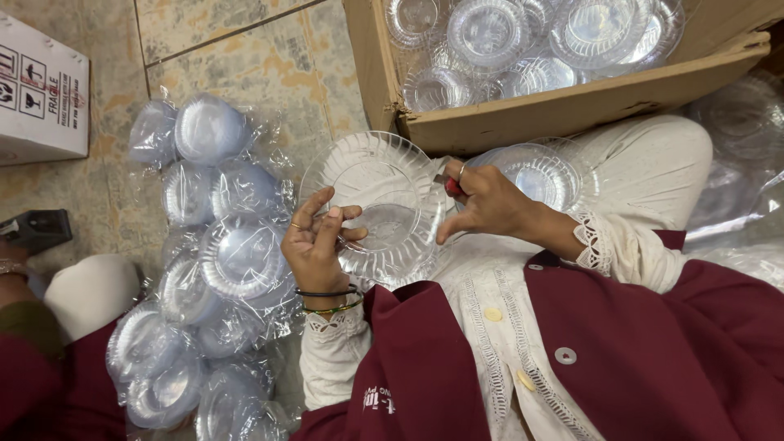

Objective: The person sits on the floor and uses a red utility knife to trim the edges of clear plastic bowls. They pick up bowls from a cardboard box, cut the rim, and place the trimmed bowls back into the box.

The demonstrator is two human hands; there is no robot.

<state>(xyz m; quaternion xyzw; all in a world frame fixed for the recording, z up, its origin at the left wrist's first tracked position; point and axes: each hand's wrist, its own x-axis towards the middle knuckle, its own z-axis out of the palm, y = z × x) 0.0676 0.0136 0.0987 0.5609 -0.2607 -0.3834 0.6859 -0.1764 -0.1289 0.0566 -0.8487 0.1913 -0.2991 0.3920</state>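
Clear ribbed plastic plate (377, 204) held above the lap: left hand (317, 245) pinches its near rim, fingers closed on it; right hand (482, 204), closed on a small red tool (452, 186), meets the far rim. Likely light, thin, slippery, crack-prone; best held by the rim.

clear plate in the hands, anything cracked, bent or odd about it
No crack or chip shows on the clear plate. The left hand holds its rim and the right hand presses a small red-handled tool to its edge. Nothing stands out.
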